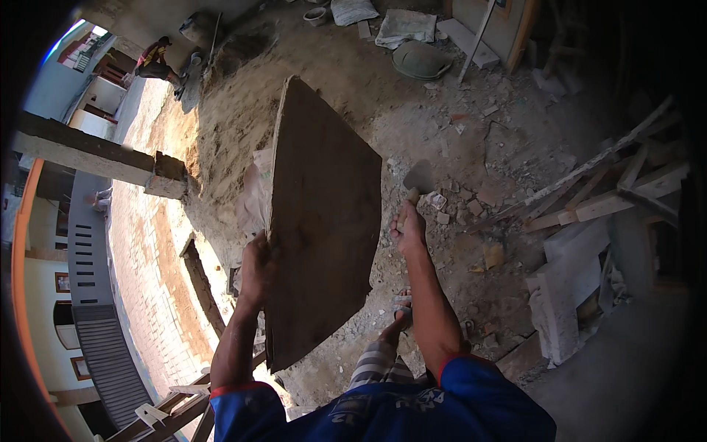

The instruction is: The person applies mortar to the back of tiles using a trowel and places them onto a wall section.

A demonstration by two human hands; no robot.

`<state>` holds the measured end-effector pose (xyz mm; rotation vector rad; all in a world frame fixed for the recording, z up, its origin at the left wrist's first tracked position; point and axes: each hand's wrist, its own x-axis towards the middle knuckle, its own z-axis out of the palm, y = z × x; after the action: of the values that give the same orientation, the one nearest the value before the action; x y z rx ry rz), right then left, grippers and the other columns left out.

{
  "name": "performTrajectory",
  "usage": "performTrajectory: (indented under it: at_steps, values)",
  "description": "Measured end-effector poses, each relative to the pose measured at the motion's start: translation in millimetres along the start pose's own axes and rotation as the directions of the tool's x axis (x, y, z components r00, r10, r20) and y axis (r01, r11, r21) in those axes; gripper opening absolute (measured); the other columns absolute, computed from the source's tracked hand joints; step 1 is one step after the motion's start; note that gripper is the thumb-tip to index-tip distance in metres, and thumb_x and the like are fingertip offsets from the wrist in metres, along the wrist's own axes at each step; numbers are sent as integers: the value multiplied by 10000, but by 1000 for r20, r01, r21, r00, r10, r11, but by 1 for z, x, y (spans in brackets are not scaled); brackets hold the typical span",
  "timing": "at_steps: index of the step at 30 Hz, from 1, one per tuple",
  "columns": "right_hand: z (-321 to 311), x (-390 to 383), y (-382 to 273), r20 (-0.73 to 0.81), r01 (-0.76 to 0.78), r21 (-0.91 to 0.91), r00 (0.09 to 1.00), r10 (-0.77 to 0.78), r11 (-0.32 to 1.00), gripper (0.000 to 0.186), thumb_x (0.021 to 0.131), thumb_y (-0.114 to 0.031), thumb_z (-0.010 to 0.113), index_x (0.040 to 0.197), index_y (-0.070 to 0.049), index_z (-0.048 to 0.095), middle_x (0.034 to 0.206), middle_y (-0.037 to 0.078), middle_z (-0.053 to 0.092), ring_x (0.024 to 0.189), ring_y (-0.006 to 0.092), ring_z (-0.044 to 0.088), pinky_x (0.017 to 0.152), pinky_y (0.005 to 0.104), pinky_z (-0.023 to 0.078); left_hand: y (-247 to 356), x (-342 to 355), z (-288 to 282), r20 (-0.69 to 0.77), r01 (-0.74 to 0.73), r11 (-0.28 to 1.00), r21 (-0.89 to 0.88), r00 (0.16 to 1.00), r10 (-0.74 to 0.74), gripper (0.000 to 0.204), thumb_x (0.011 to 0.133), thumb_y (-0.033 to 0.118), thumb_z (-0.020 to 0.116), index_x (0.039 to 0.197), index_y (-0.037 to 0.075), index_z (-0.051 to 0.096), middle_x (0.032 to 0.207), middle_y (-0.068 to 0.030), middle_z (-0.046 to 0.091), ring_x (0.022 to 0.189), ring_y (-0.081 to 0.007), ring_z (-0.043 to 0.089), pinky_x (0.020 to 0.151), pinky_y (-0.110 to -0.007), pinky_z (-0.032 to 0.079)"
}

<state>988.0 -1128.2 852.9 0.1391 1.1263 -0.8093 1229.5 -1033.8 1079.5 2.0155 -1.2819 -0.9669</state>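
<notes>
A large brown board (324,214) stands tilted in front of me, taking up the middle of the view. My left hand (258,269) is closed on its left edge; part of the fingers is hidden behind the board. To the right of the board, my right hand (409,230) is wrapped round the handle of a trowel (420,177). The trowel's grey blade points away from me over the rubble. Behind the board's left edge shows a pale crumpled sheet (255,191), perhaps paper or sacking.
Broken bricks and rubble (471,202) lie at right of centre, beside a wooden trestle (611,195). Sacks (405,28) and a greenish rounded container (422,59) lie at the back. A person (153,60) bends over at the far left. A concrete beam (88,151) juts in from the left.
</notes>
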Motion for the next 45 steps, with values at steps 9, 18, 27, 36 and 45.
performTrajectory:
  at_steps: [9,18,27,36,45]
  values:
    - [0,15,34,65,-145,-348,982,178,926,221,911,-338,545,913,-122,496,690,1,478,524,126,478,430,257,353,30,16,12,156,-64,998,-11,986,65,280,903,55,491,1164,-34,543,1008,-59,627,910,-94,552,779,-253,445]
    - [-7,-8,-3,-329,510,34,818,-473,859,230,936,-282,494,941,-57,448,688,31,478,483,120,460,421,271,357,52,-5,2,50,64,996,-60,997,-61,278,902,16,480,1165,-49,540,1026,-64,622,931,-99,562,798,-252,460]
    - [-35,-6,-56,-126,299,-282,930,-344,912,218,890,-246,541,968,-62,454,614,20,460,401,102,419,322,259,309,75,-2,1,47,92,987,-129,995,-86,245,891,7,521,1131,-30,557,1022,-69,634,906,-101,563,790,-264,460]
    - [-15,-1,-31,-46,657,-368,694,-718,658,238,909,-181,535,1044,-30,409,715,82,533,528,153,516,453,303,423,97,3,4,-68,107,974,-198,990,-123,275,878,31,538,1145,-22,580,961,-35,643,832,-83,562,731,-246,457]
    - [-93,7,-79,-41,207,-368,970,-238,907,348,869,-281,557,1103,-31,495,719,80,569,548,167,580,486,319,489,102,19,7,-55,81,952,-296,993,-102,303,873,-15,495,1169,-34,558,1018,-85,647,904,-130,583,790,-275,457]
